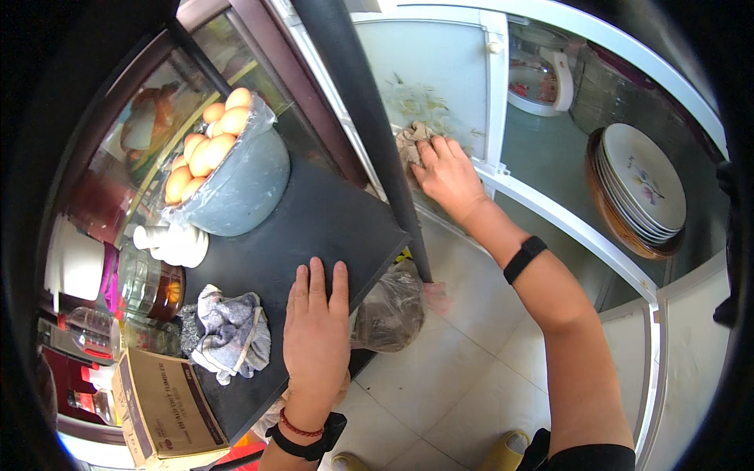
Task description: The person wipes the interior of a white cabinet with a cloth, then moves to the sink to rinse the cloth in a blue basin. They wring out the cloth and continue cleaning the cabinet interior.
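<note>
My right hand (446,175) grips a crumpled beige cloth (414,140) and presses it against the lower part of a frosted cabinet door (439,76) with a floral print. Flat on the dark shelf top (347,206) near its edge lies my left hand (318,329), fingers slightly spread, holding nothing. A bunched grey and white cloth (232,335) rests on the same surface to its left. Further back stands a grey-blue bowl (250,182) lined with clear plastic and filled with brown eggs (212,150).
Inside the cabinet are stacked plates (645,176) and a white-handled container (539,82). A dark upright post (365,112) stands between shelf and door. Glass jars (141,282), bottles and a cardboard box (171,406) line the left. A plastic bag (392,306) hangs below the shelf edge.
</note>
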The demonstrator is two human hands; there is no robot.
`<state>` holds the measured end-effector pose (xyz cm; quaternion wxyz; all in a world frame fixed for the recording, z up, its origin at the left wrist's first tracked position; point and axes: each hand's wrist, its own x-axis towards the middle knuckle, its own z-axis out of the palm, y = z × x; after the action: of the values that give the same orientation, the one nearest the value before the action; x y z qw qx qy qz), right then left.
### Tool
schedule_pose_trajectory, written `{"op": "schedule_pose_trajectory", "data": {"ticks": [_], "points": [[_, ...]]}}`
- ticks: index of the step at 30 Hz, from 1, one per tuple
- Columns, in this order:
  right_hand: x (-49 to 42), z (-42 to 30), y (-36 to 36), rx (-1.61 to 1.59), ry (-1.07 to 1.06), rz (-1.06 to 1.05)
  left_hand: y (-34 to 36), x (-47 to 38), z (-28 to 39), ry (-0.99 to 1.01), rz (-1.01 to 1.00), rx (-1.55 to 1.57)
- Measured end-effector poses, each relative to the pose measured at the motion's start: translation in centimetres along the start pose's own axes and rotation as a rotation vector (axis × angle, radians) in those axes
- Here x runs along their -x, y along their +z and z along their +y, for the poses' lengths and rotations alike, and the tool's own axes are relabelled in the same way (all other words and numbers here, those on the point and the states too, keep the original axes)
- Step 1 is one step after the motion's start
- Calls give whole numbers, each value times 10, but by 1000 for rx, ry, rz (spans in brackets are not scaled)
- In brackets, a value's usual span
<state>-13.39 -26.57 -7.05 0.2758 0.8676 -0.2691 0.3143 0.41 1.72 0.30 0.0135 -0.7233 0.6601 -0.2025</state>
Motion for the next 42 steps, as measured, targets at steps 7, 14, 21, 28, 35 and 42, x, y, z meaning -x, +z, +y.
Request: {"op": "schedule_pose_trajectory", "data": {"ticks": [7,14,21,28,35,42], "points": [[-62,-4,114,-31,39,195,0,-7,-2,35,-4,61],[-125,-23,123,-17,-64,-150,7,1,-10,-3,29,112],[-145,-29,131,91,-175,-53,2,-4,-8,-8,-15,165],[-172,-50,109,452,-326,-512,2,-2,-11,-26,-25,145],[-160,-40,100,376,-262,-544,2,-4,-12,21,8,139],[-97,-18,61,246,-154,-303,1,2,-12,-9,70,170]]}}
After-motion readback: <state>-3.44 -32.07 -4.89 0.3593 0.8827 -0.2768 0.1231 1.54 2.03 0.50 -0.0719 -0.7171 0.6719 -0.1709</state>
